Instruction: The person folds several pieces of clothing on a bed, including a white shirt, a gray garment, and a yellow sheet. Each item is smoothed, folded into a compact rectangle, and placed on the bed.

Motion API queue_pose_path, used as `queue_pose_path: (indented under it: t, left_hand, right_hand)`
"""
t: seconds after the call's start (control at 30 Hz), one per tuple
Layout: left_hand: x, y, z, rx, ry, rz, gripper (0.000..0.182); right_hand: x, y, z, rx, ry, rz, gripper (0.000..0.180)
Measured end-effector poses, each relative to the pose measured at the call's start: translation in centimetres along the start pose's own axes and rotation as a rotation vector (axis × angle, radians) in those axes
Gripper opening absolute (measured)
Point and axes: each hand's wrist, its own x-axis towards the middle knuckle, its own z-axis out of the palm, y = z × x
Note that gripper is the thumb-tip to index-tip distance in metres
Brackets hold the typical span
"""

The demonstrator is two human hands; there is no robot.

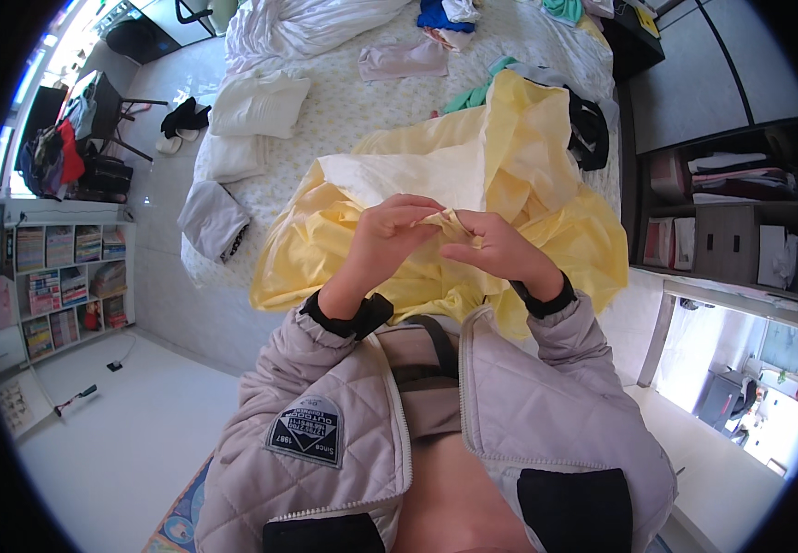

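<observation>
A large pale-and-bright yellow cloth (316, 228), perhaps a duvet cover or sheet, lies bunched over the near part of the bed and hangs toward my body. My left hand (397, 231) pinches a gathered bit of it between thumb and fingers. Close beside, my right hand (499, 242) grips the same gathered bit, its thumb pointing left. The two hands nearly meet in front of my waist. Folds hide most of the cloth's edges, and some fingertips are hidden too.
The bed (330, 104) bears folded white bedding (261, 104), a grey folded cloth (212, 218), a pale pink cloth (402, 61) and dark clothing (589, 131). A bookshelf (74, 283) stands left, a chair (105, 107) far left. Dark shelving (731, 238) flanks the right.
</observation>
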Motion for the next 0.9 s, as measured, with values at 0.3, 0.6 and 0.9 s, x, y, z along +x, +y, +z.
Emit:
queue_pose_path:
  t: [0.3,0.6,0.9]
  left_hand:
    - [0.2,-4.6,3.2,0.683,-0.402,0.284,0.029]
    - [-1.3,-8.2,10.0,0.214,-1.361,-0.096,0.039]
    - [19.0,-30.7,-9.8,0.559,-0.036,-0.328,0.035]
  right_hand:
    - [-8.8,2.2,1.7,-0.284,0.403,-0.022,0.012]
    - [-14.0,0.9,3.7,-0.238,0.699,0.212,0.007]
    - [2.2,11.2,5.4,-0.333,0.614,0.308,0.009]
